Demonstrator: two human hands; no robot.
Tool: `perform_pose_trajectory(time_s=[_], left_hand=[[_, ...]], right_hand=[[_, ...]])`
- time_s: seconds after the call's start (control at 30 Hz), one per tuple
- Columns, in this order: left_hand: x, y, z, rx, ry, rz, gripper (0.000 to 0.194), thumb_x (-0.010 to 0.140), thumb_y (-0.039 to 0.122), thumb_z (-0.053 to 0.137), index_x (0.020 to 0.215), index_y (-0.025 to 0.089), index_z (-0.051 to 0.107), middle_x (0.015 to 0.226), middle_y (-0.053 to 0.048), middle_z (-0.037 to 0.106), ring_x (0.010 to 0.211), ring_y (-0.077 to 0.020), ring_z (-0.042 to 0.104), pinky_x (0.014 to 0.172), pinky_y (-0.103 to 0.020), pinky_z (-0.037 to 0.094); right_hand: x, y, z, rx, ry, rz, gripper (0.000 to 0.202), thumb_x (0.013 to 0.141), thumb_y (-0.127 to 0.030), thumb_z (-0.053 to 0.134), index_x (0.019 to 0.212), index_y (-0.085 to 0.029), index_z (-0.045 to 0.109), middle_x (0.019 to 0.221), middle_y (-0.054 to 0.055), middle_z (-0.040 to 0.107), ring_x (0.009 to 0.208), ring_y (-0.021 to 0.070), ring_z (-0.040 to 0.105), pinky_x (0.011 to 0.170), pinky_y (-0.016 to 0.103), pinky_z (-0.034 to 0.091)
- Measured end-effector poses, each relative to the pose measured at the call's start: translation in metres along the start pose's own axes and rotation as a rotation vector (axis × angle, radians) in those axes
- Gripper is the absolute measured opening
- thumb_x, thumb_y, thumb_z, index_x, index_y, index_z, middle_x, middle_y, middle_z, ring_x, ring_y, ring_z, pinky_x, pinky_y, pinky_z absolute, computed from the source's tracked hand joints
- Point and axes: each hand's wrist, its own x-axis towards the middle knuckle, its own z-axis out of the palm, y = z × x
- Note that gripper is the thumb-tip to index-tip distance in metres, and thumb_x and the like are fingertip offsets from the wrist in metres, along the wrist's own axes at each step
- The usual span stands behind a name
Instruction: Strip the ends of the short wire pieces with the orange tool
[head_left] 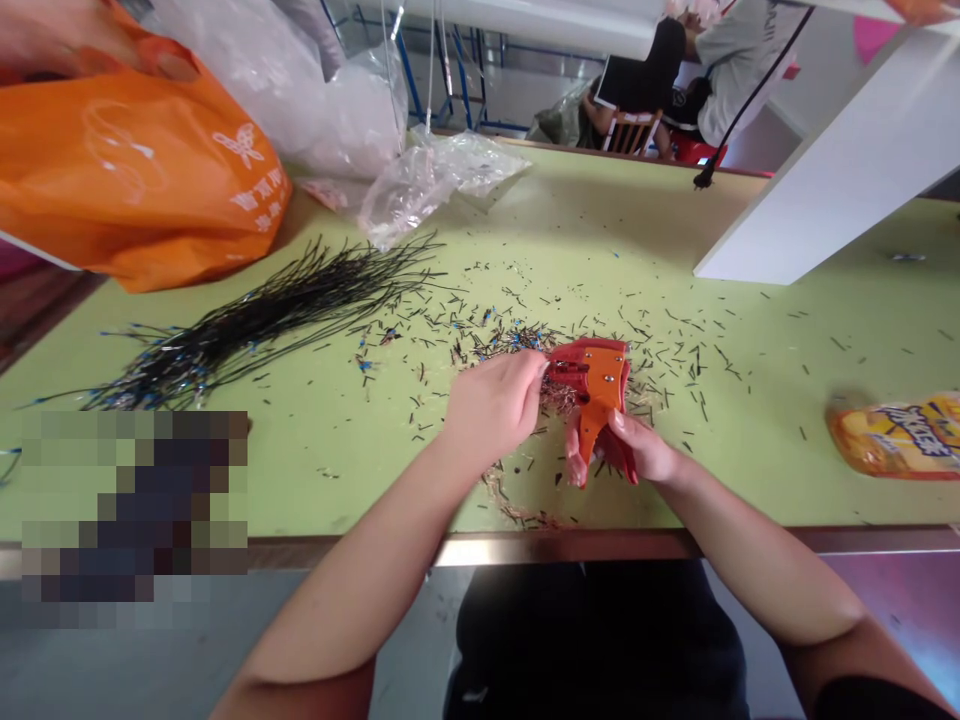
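My right hand (643, 447) is wrapped around the handles of an orange and red wire stripper (602, 382), which is held above the table with its jaws toward the left. At those jaws, my left hand (496, 398) is closed in a pinch; what its fingers hold is hidden. Short dark wire offcuts (525, 335), some with blue bits, lie scattered under and around the tool. To the left rests a long bundle of black wires (277, 305), with blue and shiny bits toward its near end.
A green table (322, 490) carries everything. An orange bag (150, 180), with a person's hand (82, 40) over it, stands back left beside clear plastic bags (420, 180). A white panel (817, 170) rises at back right. A yellow packet (904, 435) lies right. A plug (703, 178) hangs behind.
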Motion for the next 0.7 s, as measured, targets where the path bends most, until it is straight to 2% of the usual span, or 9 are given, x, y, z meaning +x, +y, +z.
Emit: perform_pose_trajectory(time_s=[0.2,0.33,0.53,0.7], left_hand=[[0.0012,-0.0017,-0.0024,0.023,-0.125,-0.009,0.018,0.099,0.014,0.041,0.100,0.018,0.059,0.069,-0.003,0.066,0.056,-0.0161,0.055,0.051,-0.029,0.030],[-0.0001,-0.0011,0.0008,0.006,-0.188,-0.106,0.018,0.104,0.018,0.040,0.112,0.017,0.056,0.067,-0.001,0.067,0.052,-0.0153,0.057,0.050,-0.027,0.028],[-0.0011,-0.0010,0.0008,0.004,-0.183,-0.123,0.016,0.105,0.022,0.041,0.109,0.018,0.056,0.061,0.002,0.064,0.049,-0.0147,0.056,0.050,-0.026,0.030],[-0.0003,-0.0013,-0.0011,0.026,-0.156,-0.104,0.016,0.106,0.023,0.042,0.106,0.019,0.057,0.063,0.001,0.067,0.053,-0.0147,0.060,0.051,-0.027,0.032]], right_hand=[[-0.0003,-0.0009,-0.0045,0.024,0.009,0.001,0.061,0.100,-0.072,0.047,0.090,-0.015,0.065,0.078,0.008,0.071,0.071,0.0199,0.071,0.066,0.031,0.057],[0.0006,-0.0003,-0.0064,0.037,-0.008,-0.024,0.061,0.101,-0.072,0.046,0.093,-0.014,0.065,0.077,0.008,0.071,0.070,0.0195,0.071,0.066,0.031,0.059],[0.0009,-0.0001,-0.0076,0.043,0.015,-0.019,0.060,0.102,-0.070,0.046,0.094,-0.014,0.066,0.078,0.008,0.072,0.071,0.0196,0.072,0.065,0.030,0.058],[0.0004,-0.0030,-0.0076,0.040,0.030,0.021,0.061,0.100,-0.071,0.050,0.099,-0.013,0.068,0.077,0.007,0.073,0.071,0.0184,0.073,0.065,0.028,0.058]])
